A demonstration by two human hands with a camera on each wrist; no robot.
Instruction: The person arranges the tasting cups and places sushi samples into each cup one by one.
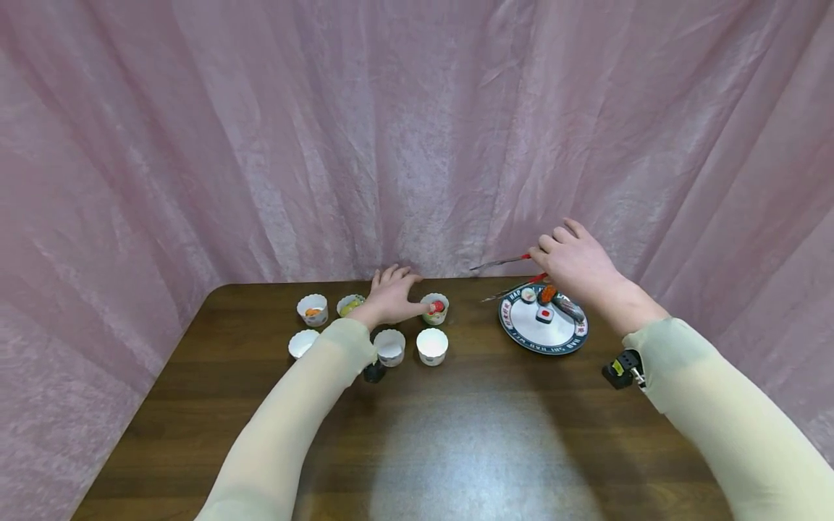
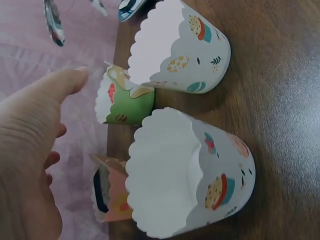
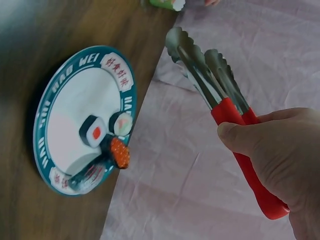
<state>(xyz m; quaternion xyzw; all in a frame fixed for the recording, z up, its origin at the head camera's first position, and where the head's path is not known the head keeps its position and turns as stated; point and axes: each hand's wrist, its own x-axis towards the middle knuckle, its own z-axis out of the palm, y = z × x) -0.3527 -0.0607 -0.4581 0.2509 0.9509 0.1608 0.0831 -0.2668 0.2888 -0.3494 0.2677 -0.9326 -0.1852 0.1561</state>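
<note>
My right hand (image 1: 573,264) grips a pair of tongs (image 3: 245,172) by the red handles, their scalloped metal tips apart with nothing between them. It hovers above and behind a round plate (image 1: 519,329) with a blue-green lettered rim. On that plate lie a roe-topped sushi (image 3: 119,152), a roll with a red centre (image 3: 93,131), a smaller round roll (image 3: 121,123) and a dark, wrapped-looking piece (image 3: 90,175). My left hand (image 1: 393,298) reaches over the paper cups, fingers spread, holding nothing. Its thumb is near a green cup (image 2: 131,106) with red contents; contact cannot be told.
White paper cups stand at front: one on the right (image 1: 432,349), one in the middle (image 1: 389,349), one on the left (image 1: 302,343). Behind are cups with orange (image 1: 313,310) and yellow-green (image 1: 350,305) contents. A pink curtain (image 1: 404,145) hangs behind the wooden table (image 1: 482,434).
</note>
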